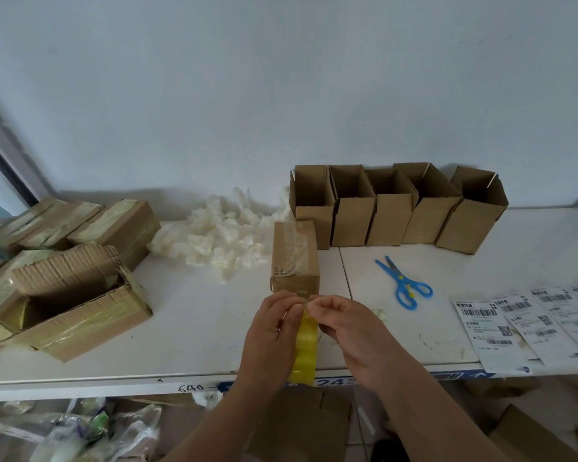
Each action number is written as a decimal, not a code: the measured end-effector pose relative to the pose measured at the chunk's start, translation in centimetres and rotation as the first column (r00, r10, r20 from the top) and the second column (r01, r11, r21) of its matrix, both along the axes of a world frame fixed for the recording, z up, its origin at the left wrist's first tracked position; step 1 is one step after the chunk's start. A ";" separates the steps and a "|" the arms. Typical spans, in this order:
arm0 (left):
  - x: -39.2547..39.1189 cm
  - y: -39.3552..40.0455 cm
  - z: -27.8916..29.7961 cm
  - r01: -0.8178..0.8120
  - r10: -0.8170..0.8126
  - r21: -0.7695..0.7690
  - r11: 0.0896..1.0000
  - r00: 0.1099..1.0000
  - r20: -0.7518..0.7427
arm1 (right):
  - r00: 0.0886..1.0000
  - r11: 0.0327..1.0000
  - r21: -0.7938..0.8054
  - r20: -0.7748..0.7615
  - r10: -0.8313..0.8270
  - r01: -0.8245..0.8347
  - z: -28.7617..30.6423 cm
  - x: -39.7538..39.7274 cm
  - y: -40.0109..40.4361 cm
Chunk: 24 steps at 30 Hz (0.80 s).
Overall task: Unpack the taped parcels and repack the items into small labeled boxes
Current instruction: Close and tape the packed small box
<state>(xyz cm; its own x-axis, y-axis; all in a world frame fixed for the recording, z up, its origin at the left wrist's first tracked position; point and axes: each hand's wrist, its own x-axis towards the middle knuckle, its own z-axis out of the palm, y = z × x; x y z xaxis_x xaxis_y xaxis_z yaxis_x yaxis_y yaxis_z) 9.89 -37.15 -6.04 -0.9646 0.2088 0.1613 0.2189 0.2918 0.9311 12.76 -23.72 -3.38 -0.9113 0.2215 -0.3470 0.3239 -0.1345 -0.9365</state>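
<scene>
1. While you work at the front edge of the white table (194,328), both your hands meet just in front of a small closed box (294,258).
2. Your left hand (274,331) and your right hand (344,328) both pinch the top end of a strip of yellow tape (306,345). The strip hangs down between them to the table edge. It looks like you are taping this small box shut, but I cannot tell if the tape touches the box yet.
3. Done so far, I think: one big parcel (77,305) on the left lies open and looks empty. A pile of soft white items (221,235) sits behind the small box, near the wall.
4. Left to do, I think: more taped parcels (80,225) wait at the far left, not opened. Five small open boxes (397,208) stand in a row at the back right, and I cannot see anything in them. So most of the job is not done.
5. Blue scissors (404,283) lie to the right of the small box.
6. White labels (531,321) lie at the right edge. They show bar codes and square codes, but the words are too small to read.
7. On the front of the table you can read "640" in pen and "24" in blue print.
</scene>
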 end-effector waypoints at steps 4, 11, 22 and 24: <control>0.5 0.4 -0.4 -0.085 0.086 0.024 0.996 0.995 -0.048 | 1.000 1.000 -0.017 0.006 -0.007 0.008 -0.2 0.0 0.1; 0.5 0.6 -1.5 -0.088 0.034 -0.122 0.989 0.922 -0.385 | 1.000 0.999 -0.034 -0.018 0.018 -0.019 -0.3 -0.2 0.5; 0.9 1.2 -0.6 -0.112 0.098 -0.073 0.991 0.980 -0.175 | 0.998 0.999 -0.027 -0.038 0.040 -0.041 -0.1 -0.3 0.7; 1.0 1.3 -0.6 -0.118 0.105 -0.073 0.990 0.980 -0.170 | 0.999 0.999 -0.034 -0.034 0.034 -0.035 -0.2 -0.4 0.7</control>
